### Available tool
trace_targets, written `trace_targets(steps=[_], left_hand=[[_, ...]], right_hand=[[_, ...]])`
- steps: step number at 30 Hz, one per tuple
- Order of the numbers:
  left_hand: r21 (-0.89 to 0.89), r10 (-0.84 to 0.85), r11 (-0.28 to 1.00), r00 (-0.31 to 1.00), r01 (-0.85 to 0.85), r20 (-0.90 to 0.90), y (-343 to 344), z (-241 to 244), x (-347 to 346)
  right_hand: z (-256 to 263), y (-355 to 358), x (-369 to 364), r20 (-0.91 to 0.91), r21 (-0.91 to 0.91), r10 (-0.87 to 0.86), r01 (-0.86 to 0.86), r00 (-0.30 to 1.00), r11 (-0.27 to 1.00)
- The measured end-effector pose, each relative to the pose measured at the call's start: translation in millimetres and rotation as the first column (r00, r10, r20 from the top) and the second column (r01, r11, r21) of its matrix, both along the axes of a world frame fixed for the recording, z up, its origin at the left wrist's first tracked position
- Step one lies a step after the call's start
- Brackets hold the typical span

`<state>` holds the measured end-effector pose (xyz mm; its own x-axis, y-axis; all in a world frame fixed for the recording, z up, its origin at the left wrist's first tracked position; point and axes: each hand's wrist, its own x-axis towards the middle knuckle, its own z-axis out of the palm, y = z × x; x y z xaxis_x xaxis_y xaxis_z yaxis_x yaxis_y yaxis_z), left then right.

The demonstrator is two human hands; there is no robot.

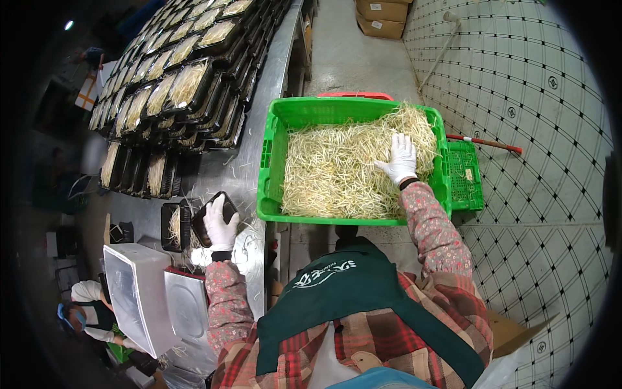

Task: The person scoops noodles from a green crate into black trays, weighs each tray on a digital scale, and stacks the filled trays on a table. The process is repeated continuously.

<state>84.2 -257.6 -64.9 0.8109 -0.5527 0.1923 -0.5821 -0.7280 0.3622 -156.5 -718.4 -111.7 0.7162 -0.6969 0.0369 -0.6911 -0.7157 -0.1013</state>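
My right hand [401, 158], in a white glove, lies palm down on the heaped bean sprouts [335, 170], its thumb apart from its fingers. They fill much of a green plastic crate [357, 222] in front of me. At the left, my gloved left hand [221, 228] is on a black plastic tray [201, 221], fingers across it and thumb at its right side. That tray sits askew above the steel table; the hand hides much of its inside. Just left of it stands another black tray [176, 227] with some sprouts inside.
Stacked black trays of sprouts [187, 87] cover the steel table [245, 160] at upper left. A white box [141, 296] and a steel-topped scale [187, 304] stand nearer me. Right of the crate are a smaller green crate [465, 177] and a red pole [486, 142]. A co-worker [90, 311] is at lower left.
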Motion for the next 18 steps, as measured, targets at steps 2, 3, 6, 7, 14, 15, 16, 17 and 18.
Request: trace_targets(steps=[2,3,6,7,14,15,16,17,18], left_hand=[[-0.574,-0.118,0.802,0.897,-0.167,-0.425,-58.3,2.9,-19.5],[-0.628,-0.191,0.76,0.866,-0.168,-0.463,-80.4,-8.5,-23.8],[-0.573,-0.231,0.806,0.811,-0.15,-0.538,-139.8,-8.1,-52.2],[-0.552,-0.226,0.821,0.803,-0.148,-0.552,-152.7,-6.8,-59.2],[-0.531,-0.274,0.826,0.687,-0.19,-0.673,-160.1,-33.4,-62.4],[-0.533,-0.291,0.826,0.673,-0.181,-0.68,-162.0,-42.8,-60.6],[-0.528,-0.306,0.835,0.664,-0.157,-0.682,-168.0,-41.2,-60.7],[-0.522,-0.323,0.843,0.655,-0.13,-0.684,-174.4,-39.5,-60.6],[-0.561,-0.379,0.816,0.607,-0.135,-0.698,-177.5,-44.6,-59.1]], right_hand=[[-4.5,-13.8,29.4,-0.19,0.02,0.058,-0.055,0.98,0.998],[-9.1,-14.3,48.4,-0.217,0.032,0.098,-0.093,0.971,0.995],[-14.6,-18.8,89.5,-0.343,0.036,0.169,-0.167,0.924,0.985],[-18.0,-25.9,97.5,-0.452,0.054,0.15,-0.14,0.879,0.989],[-71.9,-0.2,30.6,-0.099,0.058,0.473,-0.47,0.875,0.881],[-66.0,2.7,22.1,-0.022,0.101,0.51,-0.506,0.86,0.857],[-55.0,2.8,21.9,-0.047,0.117,0.467,-0.459,0.883,0.881],[-43.4,3.7,22.5,-0.072,0.133,0.42,-0.408,0.905,0.903],[-33.2,2.2,31.3,-0.098,0.102,0.379,-0.37,0.92,0.924]])
